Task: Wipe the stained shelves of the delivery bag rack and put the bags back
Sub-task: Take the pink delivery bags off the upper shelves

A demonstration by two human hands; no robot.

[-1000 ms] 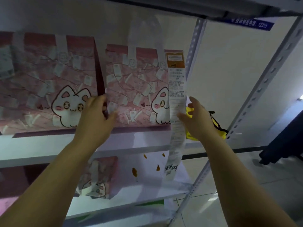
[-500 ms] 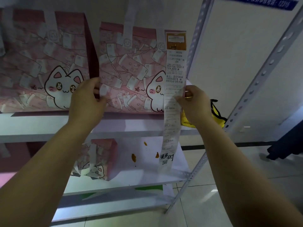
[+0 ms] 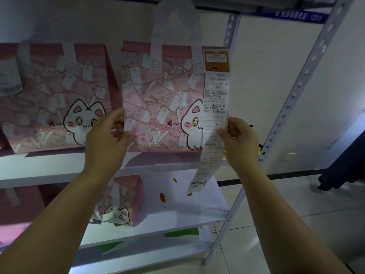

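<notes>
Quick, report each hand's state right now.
Left hand: grips the left edge of the pink cat bag.
Right hand: grips the same bag's right edge, thumb on its receipt.

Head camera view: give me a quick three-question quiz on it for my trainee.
1. True or false: the left hand and right hand each grip a side edge of the pink cat-print fabric bag.
2. The orange-brown stains lie on: A) the white lower shelf; B) the floor; C) the bag's front.
3. Fill in: the long white paper receipt hangs along the bag's ____ edge.
Key: 1 true; 2 A; 3 right.
</notes>
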